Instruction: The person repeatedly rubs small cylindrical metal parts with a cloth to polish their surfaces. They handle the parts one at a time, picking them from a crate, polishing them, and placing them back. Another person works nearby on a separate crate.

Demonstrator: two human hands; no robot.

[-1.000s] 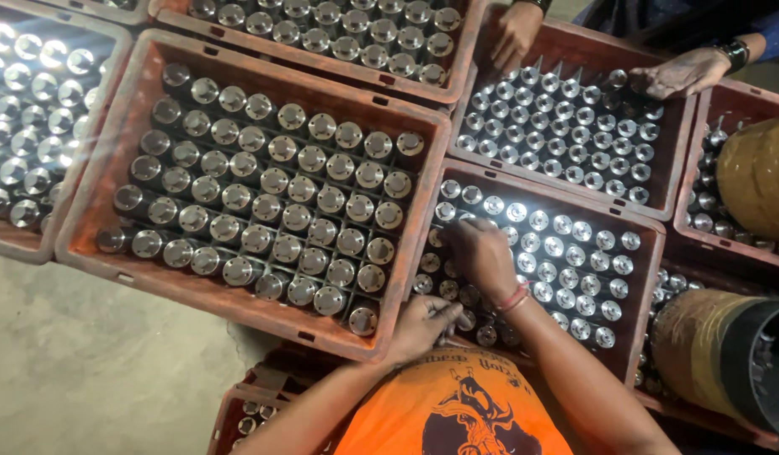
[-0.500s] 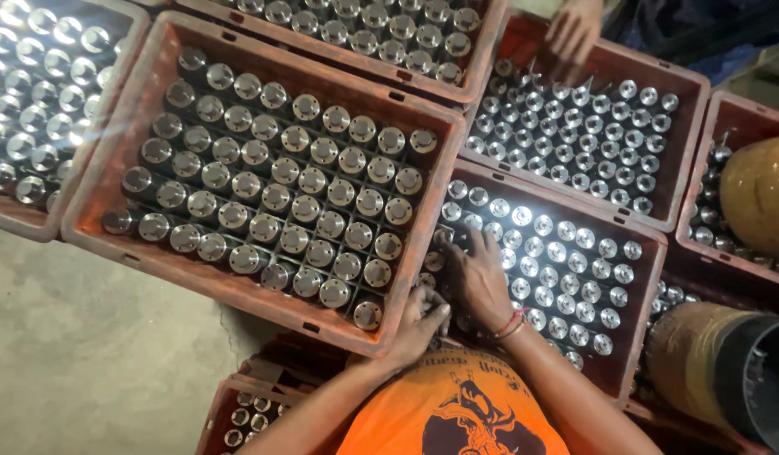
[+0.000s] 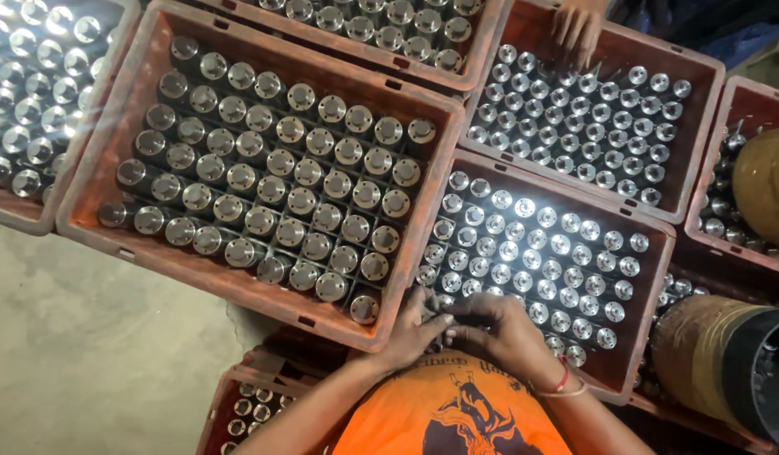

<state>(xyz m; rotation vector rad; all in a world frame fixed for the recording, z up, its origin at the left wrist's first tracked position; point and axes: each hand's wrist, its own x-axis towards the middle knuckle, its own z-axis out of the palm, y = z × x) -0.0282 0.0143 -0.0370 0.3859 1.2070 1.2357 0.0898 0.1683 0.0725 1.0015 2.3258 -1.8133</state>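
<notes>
My left hand (image 3: 409, 334) and my right hand (image 3: 501, 327) meet fingertip to fingertip at the near-left corner of a reddish-brown crate (image 3: 650, 295). The crate is packed with upright shiny metal cylinders (image 3: 537, 244). Both hands curl around one small cylinder (image 3: 441, 335) at that corner, and my fingers hide most of it. A red thread and a bangle ring my right wrist. My orange shirt (image 3: 453, 413) fills the bottom edge.
A larger crate (image 3: 238, 291) of duller cylinders sits to the left, with more crates around it (image 3: 36, 221) (image 3: 697, 80) (image 3: 229, 404). Another person's hand (image 3: 578, 29) rests on the far crate. Brown rolls (image 3: 764, 181) (image 3: 714, 350) stand at right. Concrete floor (image 3: 86, 354) is lower left.
My right hand has drawn back from the middle of the crate to its near-left corner and joined my left hand. The other person's hands have moved toward the top edge.
</notes>
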